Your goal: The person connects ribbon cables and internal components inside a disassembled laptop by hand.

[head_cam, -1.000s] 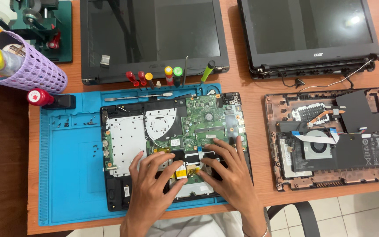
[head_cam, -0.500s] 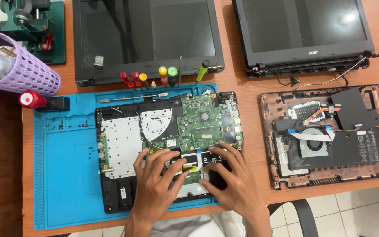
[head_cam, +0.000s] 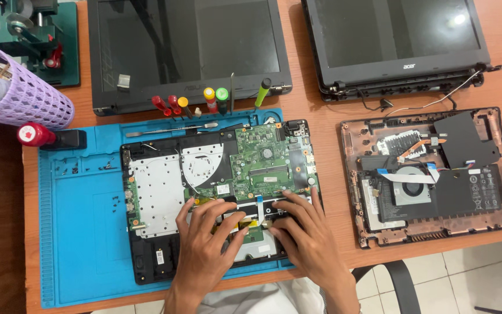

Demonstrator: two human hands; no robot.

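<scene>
left hand (head_cam: 204, 244) and right hand (head_cam: 303, 232) lay side by side at lower centre of the frame, fingers spread and pressed flat, pinching nothing. both rested on the lower half of the opened laptop base (head_cam: 216, 197), over the black strip just below the green circuit board (head_cam: 268, 163). a small yellow tab (head_cam: 245, 222) showed between the two hands. flat palms looked like they were steadying or pressing the part down, as a judgement. the base sat on the blue work mat (head_cam: 82, 232), probably to keep the loose screws (head_cam: 114, 200) from rolling. screwdrivers (head_cam: 204, 100) with red, yellow and green handles lay along the mat's top edge, in reach. a second opened base (head_cam: 431, 174) sat at right, well apart. two detached screens (head_cam: 187, 46) (head_cam: 396, 40) lay along the top. a purple mesh holder (head_cam: 24, 93) stood upper left, with a red-capped bottle (head_cam: 33, 135) below it. versus earlier frames: hands kept the same spot and pose; only the view shifted a little.
</scene>
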